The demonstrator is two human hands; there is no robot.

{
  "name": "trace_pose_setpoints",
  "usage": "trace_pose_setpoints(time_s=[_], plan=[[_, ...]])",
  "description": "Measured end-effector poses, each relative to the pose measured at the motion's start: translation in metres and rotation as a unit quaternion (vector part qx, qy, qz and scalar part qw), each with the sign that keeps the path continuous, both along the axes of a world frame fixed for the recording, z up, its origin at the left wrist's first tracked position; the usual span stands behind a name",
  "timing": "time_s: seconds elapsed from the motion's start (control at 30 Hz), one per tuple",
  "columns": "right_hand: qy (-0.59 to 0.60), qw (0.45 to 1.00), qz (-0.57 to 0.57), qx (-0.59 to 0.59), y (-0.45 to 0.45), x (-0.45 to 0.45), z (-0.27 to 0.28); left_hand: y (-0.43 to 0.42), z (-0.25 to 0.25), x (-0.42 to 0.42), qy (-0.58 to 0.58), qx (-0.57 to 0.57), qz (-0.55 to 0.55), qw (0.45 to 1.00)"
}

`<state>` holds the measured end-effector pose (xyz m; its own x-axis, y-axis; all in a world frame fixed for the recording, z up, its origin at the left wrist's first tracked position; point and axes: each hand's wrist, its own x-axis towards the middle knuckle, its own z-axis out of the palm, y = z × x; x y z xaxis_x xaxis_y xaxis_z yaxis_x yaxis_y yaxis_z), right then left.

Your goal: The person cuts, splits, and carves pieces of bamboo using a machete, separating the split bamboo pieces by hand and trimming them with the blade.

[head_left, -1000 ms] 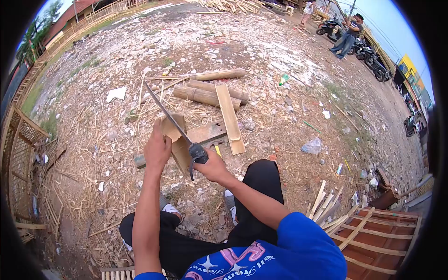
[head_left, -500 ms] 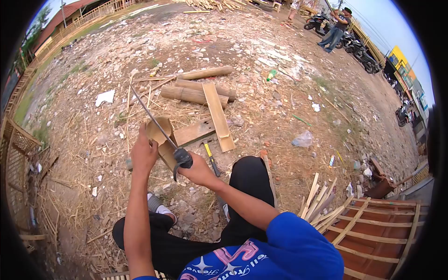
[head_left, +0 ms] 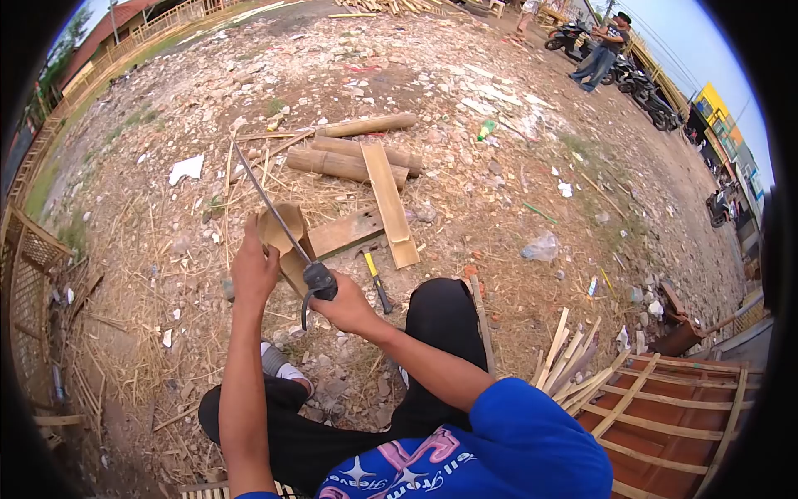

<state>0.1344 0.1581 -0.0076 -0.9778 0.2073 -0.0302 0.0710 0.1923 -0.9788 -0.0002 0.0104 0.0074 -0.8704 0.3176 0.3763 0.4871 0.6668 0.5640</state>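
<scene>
My right hand (head_left: 342, 308) is closed round the black handle of a long machete (head_left: 264, 193), whose thin blade slants up and away to the left. The blade passes across a split piece of bamboo (head_left: 295, 218) with a curved hollow face. Along the left side of that piece my left hand (head_left: 253, 270) grips its edge, fingers partly hidden. Behind the bamboo lies a wooden block (head_left: 345, 234), and a flat bamboo strip (head_left: 384, 200) rests across its far end. A hammer (head_left: 372, 274) with a yellow and black handle lies on the ground right of the machete handle.
Round bamboo lengths (head_left: 337, 164) lie beyond the block. Narrow bamboo sticks (head_left: 569, 353) and a slatted bamboo frame (head_left: 657, 416) are at my right. A plastic bag (head_left: 542, 247) lies on the rubble. A person (head_left: 604, 51) stands near parked motorcycles at far right.
My right hand and the machete handle have shifted slightly to the left. My left hand stays on the bamboo piece, moved only a little.
</scene>
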Motion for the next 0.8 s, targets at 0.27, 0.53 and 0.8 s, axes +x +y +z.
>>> trace_pose_setpoints(time_s=[0.27,0.53,0.8], plan=[[0.007,1.0,-0.012,-0.011,0.0017,-0.0027,-0.0071,0.0039,0.0028,-0.0003,-0.014,-0.005,0.005,1.0],[0.005,1.0,-0.006,-0.013,0.0077,-0.0005,-0.0086,0.0076,-0.0006,-0.0004,0.011,-0.002,-0.005,1.0],[0.021,1.0,-0.009,-0.005,0.0076,0.0,-0.0065,0.0072,0.0056,0.0012,-0.015,0.0,-0.009,1.0]])
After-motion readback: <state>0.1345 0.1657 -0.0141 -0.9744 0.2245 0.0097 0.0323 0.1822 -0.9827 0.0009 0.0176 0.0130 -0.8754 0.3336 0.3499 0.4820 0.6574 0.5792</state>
